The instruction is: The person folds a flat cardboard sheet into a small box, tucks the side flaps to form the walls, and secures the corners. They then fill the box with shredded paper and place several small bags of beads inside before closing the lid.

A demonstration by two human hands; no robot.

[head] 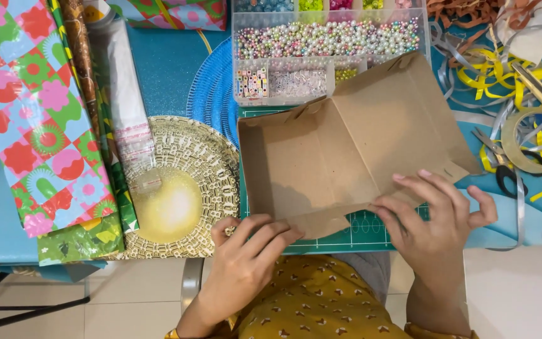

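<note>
A brown cardboard box (321, 157) lies open and partly folded on a green cutting mat (359, 229), its lid flap tilted up to the right. My left hand (246, 257) rests at the box's near-left corner, fingertips against the front flap. My right hand (437, 220) presses the near-right part of the box, fingers spread over the flap's edge. Neither hand holds anything else.
A gold patterned round plate (177, 188) sits left of the box on a blue table. Rolls of bright wrapping paper (39, 119) lie far left. A clear bead organiser (327, 50) stands behind the box. Ribbon tangle (503, 69), tape roll (537, 141) and scissors (503, 172) are at right.
</note>
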